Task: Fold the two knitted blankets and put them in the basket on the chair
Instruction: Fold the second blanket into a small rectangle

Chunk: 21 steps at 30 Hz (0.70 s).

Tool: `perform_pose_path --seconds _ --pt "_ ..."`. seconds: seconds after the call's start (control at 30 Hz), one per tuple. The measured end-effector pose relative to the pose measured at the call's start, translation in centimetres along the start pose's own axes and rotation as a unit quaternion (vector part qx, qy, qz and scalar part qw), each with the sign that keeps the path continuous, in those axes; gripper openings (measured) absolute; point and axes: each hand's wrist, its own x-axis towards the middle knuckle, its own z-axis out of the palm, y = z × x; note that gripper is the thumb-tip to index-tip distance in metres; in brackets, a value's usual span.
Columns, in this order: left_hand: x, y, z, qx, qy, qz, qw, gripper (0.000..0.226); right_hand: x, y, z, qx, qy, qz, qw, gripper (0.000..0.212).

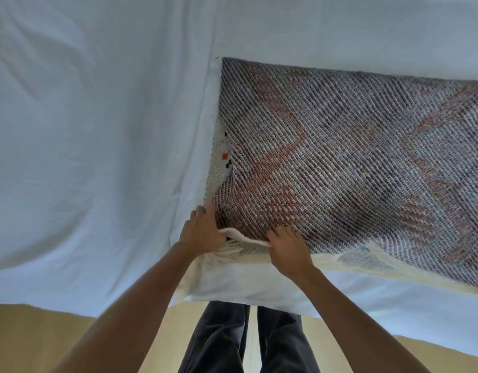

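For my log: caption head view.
Left hand and right hand pinch grey-and-orange knitted blanket by cream fringed edge, on white bedsheet.

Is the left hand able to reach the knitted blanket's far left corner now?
Probably yes, with a lean: only white sheet lies beside the knitted blanket up to its far left corner. The left hand must first release its grip on the near edge.

A home bedroom: a bed [246,292] with a wrinkled white sheet [98,130] spreads beyond the left hand [203,230], a knitted blanket [340,157] lies ahead of the right hand [289,249], and tan carpet [30,343] lies nearer the person than both.
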Motion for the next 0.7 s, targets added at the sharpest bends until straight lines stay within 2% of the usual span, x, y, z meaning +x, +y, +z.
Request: perform_pose_path --seconds 0.07,0.2,0.27,0.33,0.4,0.53,0.6,0.7 --pt "0.7 0.6 -0.7 -0.111 -0.006 -0.02 0.994 0.068 -0.6 0.3 0.2 0.014 0.004 0.008 1.0 0.022" --pt "3.2 3.0 -2.1 -0.306 0.053 -0.071 0.948 0.07 -1.1 0.2 0.3 0.016 -0.025 0.005 1.0 0.025" --pt "4.6 3.8 -2.5 -0.301 0.051 -0.093 0.948 0.054 -0.6 0.1 -0.3 0.008 -0.075 0.003 0.997 0.027" --pt "5.6 4.1 -2.6 -0.236 0.038 -0.105 0.965 0.033 0.4 -0.1 -1.5 0.022 -0.103 0.011 0.994 0.028" --pt "5.7 4.4 -2.4 -0.183 0.039 -0.103 0.977 0.018 2.0 -0.3 -3.0 0.044 -0.055 0.014 0.997 0.029" --pt "3.3 3.5 -1.4 -0.186 0.165 -0.174 0.953 0.02 7.0 -2.0 -6.2 0.073 0.113 -0.064 0.989 0.032" --pt "2.0 2.8 -0.5 -0.207 0.193 -0.185 0.941 0.013 9.8 -3.5 -7.7 0.052 0.14 -0.122 0.981 0.038" --pt "1.2 2.7 0.6 -0.22 0.174 -0.11 0.954 0.02 13.2 -5.6 -9.3 -0.016 0.125 -0.177 0.976 0.052"
